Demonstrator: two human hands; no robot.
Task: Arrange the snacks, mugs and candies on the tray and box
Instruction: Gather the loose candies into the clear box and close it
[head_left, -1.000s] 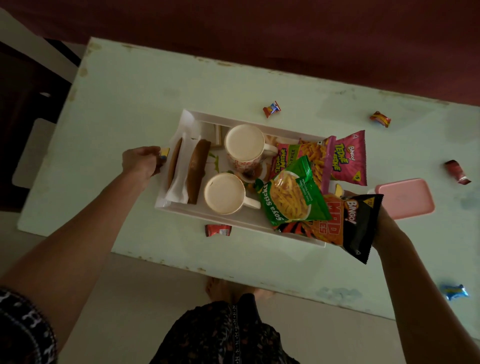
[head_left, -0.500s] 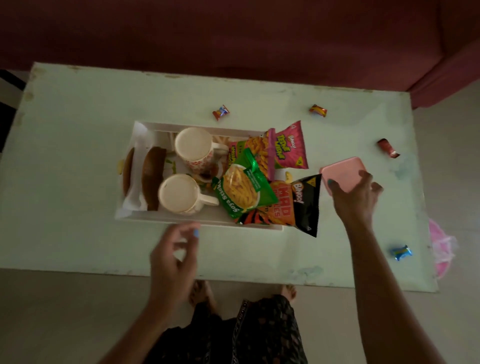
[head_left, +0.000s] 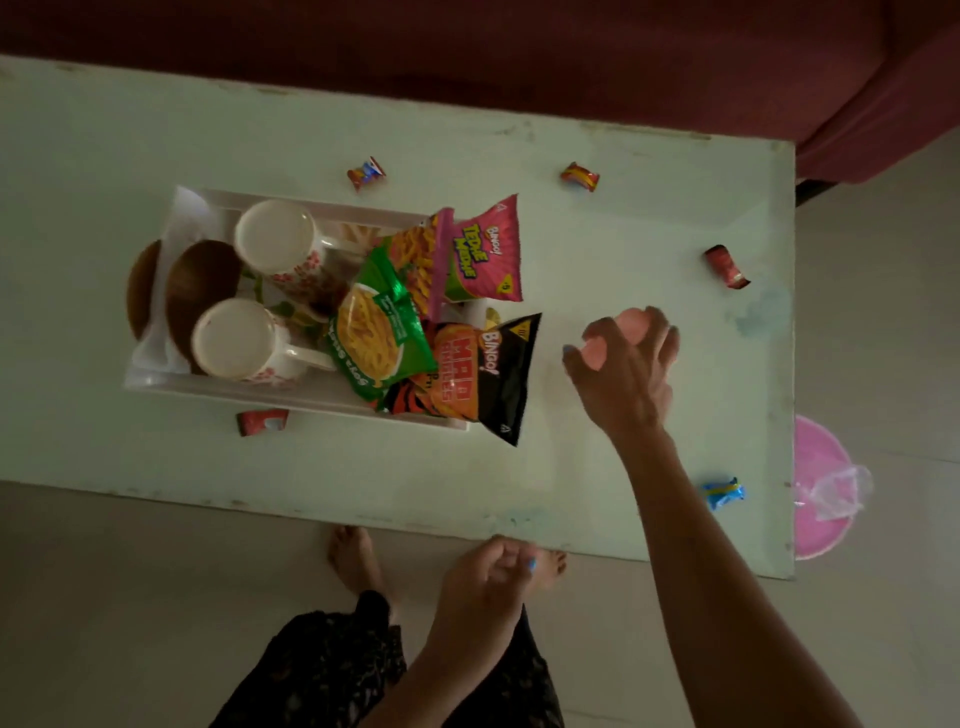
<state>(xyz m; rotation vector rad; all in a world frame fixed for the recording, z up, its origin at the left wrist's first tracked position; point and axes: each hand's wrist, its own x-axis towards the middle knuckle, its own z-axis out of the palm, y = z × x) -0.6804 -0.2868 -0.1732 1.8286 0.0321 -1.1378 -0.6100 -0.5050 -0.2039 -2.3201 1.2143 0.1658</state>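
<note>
Curling over the pink box (head_left: 626, 332) on the tabletop (head_left: 597, 467), the right hand (head_left: 623, 374) grips it; left hand (head_left: 488, 582) hangs loosely curled, holding nothing.

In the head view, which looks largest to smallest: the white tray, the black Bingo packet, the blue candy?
1. white tray
2. black Bingo packet
3. blue candy

All lie on one table, so the ranking seems safe.

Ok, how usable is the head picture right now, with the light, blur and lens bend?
Head view: dim, flat light with no glare; the snack packs' print still reads, like the black Bingo pack. The right hand is slightly motion-blurred over the pink box, mostly hiding it. The wide-angle lens skews the table edge. The left hand is soft near the bottom.
</note>
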